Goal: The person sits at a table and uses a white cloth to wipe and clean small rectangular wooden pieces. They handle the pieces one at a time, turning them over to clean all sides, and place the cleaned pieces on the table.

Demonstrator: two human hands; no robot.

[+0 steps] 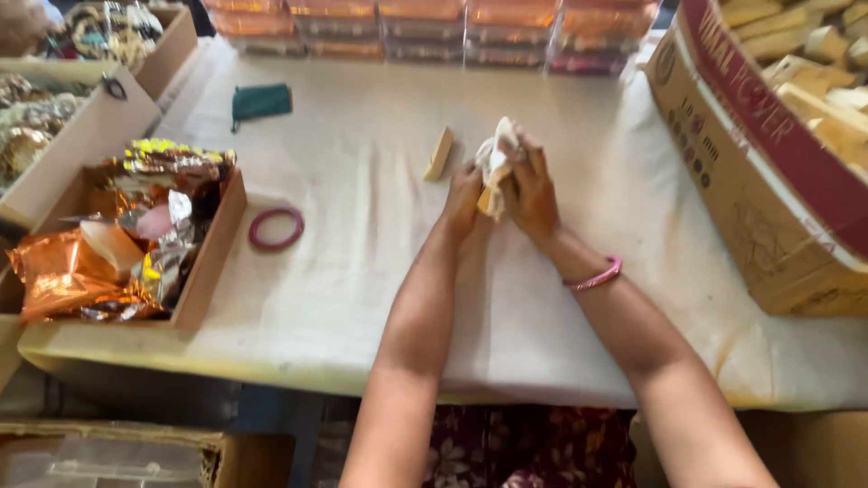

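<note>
Both hands meet over the middle of the surface (362, 271), which is covered with a pale cloth. Left hand (464, 201) and right hand (531, 194) are clenched together around a small tan block (490, 201) partly wrapped in white cloth (498, 149); the wrapping bunches up above the fingers (how much of the block it covers cannot be told). A pink bangle (595, 276) sits on the right wrist.

Just beside the left hand, a second tan block (439, 154) stands on edge on the surface, apart from the hands. Further left lies a dark red ring (276, 229), flat and untouched. Beside it, an open cardboard tray (212, 262) holds crumpled foil wrappers in orange and silver.

At the right edge, a large cardboard carton (759, 208) holds many similar tan blocks. A dark green pouch (260, 101) lies toward the far left of the surface. Along the far edge stands a row of stacked clear boxes (434, 32) with orange contents.
</note>
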